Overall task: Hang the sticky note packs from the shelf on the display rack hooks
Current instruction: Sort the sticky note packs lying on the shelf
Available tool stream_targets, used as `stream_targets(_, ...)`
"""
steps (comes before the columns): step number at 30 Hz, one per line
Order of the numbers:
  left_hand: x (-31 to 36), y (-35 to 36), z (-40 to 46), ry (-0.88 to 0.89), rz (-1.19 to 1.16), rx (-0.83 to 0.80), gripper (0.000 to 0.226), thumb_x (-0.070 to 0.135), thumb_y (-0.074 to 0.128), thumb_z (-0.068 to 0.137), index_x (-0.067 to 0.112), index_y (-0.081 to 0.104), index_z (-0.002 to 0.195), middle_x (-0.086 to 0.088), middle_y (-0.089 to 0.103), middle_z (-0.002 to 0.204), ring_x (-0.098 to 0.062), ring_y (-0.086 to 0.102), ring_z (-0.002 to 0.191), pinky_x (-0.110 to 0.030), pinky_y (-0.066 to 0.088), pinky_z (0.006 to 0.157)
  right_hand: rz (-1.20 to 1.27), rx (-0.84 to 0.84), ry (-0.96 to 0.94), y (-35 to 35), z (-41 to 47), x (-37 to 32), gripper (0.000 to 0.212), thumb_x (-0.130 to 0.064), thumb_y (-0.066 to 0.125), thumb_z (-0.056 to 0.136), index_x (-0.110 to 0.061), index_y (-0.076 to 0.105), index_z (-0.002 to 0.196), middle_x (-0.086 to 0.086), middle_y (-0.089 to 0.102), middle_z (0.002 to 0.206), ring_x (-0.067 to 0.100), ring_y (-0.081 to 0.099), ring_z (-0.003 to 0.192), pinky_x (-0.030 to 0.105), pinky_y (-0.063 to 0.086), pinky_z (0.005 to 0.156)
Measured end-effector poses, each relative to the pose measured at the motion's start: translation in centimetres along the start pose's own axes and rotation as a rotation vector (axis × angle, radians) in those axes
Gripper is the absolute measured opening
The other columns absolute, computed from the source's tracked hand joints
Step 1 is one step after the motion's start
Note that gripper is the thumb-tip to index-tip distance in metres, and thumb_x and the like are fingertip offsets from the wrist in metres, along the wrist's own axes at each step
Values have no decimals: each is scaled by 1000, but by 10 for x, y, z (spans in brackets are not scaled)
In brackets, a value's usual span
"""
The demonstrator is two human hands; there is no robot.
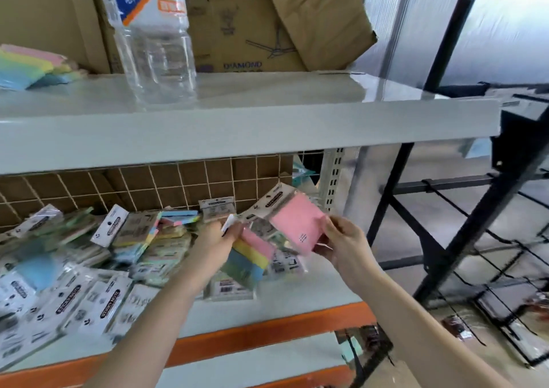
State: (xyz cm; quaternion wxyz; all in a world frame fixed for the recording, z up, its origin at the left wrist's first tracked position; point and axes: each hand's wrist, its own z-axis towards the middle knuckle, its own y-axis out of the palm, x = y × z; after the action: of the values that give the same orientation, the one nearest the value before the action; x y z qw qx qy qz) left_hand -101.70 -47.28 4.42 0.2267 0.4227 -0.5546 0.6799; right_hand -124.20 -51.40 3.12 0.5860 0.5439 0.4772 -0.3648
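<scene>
I see both hands over the middle shelf [267, 304], w/ its orange front edge. Left hand [218, 236] grips a striped pack [252, 257] (pink, yellow, blue bands) by its top card, fingers curled round it; pack hangs tilted above the shelf. Right hand [341, 239] pinches a pink pack [297, 227] at its lower right corner, thumb & fingers closed on it, header card pointing up-left. The 2 packs sit just beside each other, overlapping a bit in my view.

Rest of the sticky note packs [89, 263] lie in a loose heap on the same shelf, left of the hands, mostly blurred. Wire grid [148, 185] backs the shelf.

Upper shelf [237, 120] carries a clear plastic bottle [151, 37], cardboard boxes [252, 22] behind it, & a small stack of coloured notes [32, 66] far left.

Black display rack [490, 239] stands to the right, well apart from both packs; can't make out its hooks clearly.
</scene>
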Motion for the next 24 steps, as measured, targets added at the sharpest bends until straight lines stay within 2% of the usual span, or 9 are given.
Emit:
stream_targets(3,23,31,-5,5,56,-49,21,26,50,97,15,63,109,-7,64,101,-24,59,98,-27,36,66,85,-40,51,-24,-23,-7,13,-10,53,96,-2,62,96,5,71,74,18,69,71,28,56,61)
stream_targets(5,38,53,-12,1,32,-106,20,22,51,97,18,62,114,-1,63,105,-16,58,92,-22,36,62,62,-66,76,-43,-39,-11,12,-8,56,94,-1,64,99,8,70,79,21,70,78,31,57,66)
stream_targets(7,56,77,-24,4,-98,-166,20,23,56,95,21,64,113,1,66,105,-13,60,88,-24,45,71,-18,-49,42,-63,-57,-16,11,-8,58,93,-5,67,99,9,70,85,20,69,83,32,58,72)
stream_targets(8,63,87,-31,-43,-211,-198,17,22,59,94,18,66,109,0,68,98,-16,62,83,-26,49,74,-88,-5,4,-74,-66,-19,10,-9,59,93,-9,69,96,8,70,86,18,68,82,31,58,74)
stream_targets(11,86,116,-52,-139,-411,-298,24,-7,49,92,7,60,77,3,63,49,-12,61,48,-16,44,43,-240,157,-56,-112,-90,-31,9,-13,60,93,-8,67,91,10,68,81,18,62,75,33,53,71)
stream_targets(13,102,134,-66,-109,-397,-357,40,-16,43,90,10,55,61,2,57,40,-24,56,52,-18,41,41,-243,199,-45,-136,-105,-39,11,-14,58,94,-7,66,89,9,64,77,21,59,73,40,50,72)
stream_targets(15,119,154,-81,-89,-445,-398,51,-19,40,88,10,56,51,0,53,38,-20,54,49,-16,37,38,-166,225,-8,-157,-119,-47,11,-15,57,95,-8,63,90,6,65,74,22,61,73,45,53,75)
stream_targets(18,148,182,-103,-98,-552,-513,37,-17,42,89,5,57,64,-3,60,48,-10,55,36,-16,40,37,-40,250,-1,-188,-139,-58,13,-13,53,97,-3,58,89,3,63,69,18,61,64,45,52,66)
stream_targets(24,202,245,-149,-190,-1068,-746,18,13,60,72,14,78,71,-3,73,74,-11,69,62,-21,56,54,266,401,-100,-254,-178,-97,20,-11,47,100,2,55,87,6,53,66,11,54,51,23,50,48)
